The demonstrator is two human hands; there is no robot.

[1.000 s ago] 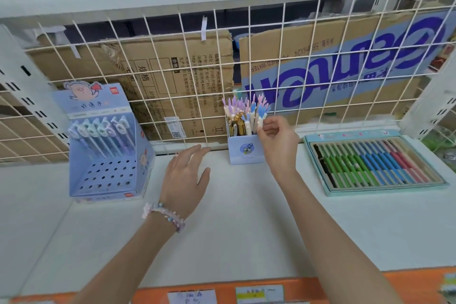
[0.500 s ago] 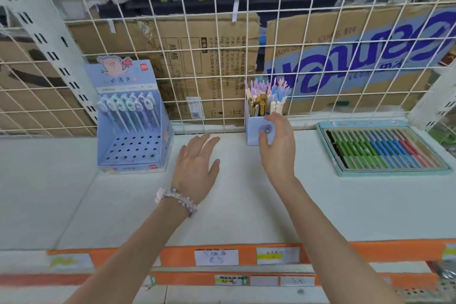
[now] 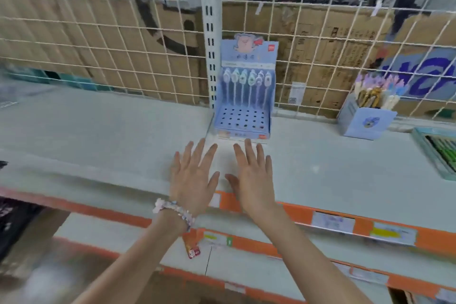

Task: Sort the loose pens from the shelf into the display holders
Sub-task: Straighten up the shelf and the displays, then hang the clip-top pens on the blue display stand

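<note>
A: Starting from the left, what do you see first?

B: The white shelf (image 3: 103, 131) runs across, with a wire grid (image 3: 123, 39) behind it and cardboard behind that. Then the left hand (image 3: 191, 177), a beaded bracelet (image 3: 172, 210) on its wrist, palm down over the shelf's front part, fingers straight and spread, gripping nothing. The frame is blurred, so I cannot tell whether it touches the surface or hovers above it.

A: And the right hand?

B: The right hand (image 3: 251, 180) is just beside it, thumbs nearly meeting, also flat with fingers extended and nothing held.

A: Where are the pens?

B: Straight beyond both sets of fingertips stands the blue display holder (image 3: 243, 111), with a row of pens (image 3: 246, 81) upright along its back and open holes in front of them. The right fingertips are very close to its front edge; I cannot tell if they touch it. Further right of the right fingers, well apart, a small blue pen cup (image 3: 367, 122) stands by the grid, packed with pastel-topped pens (image 3: 377, 91). At the far right edge, part of a flat tray of coloured pens (image 3: 441, 153) shows.

A: Anything nearer than the fingers?

B: The orange shelf edge (image 3: 320, 217) with price labels (image 3: 333, 222) passes under the wrists.
</note>
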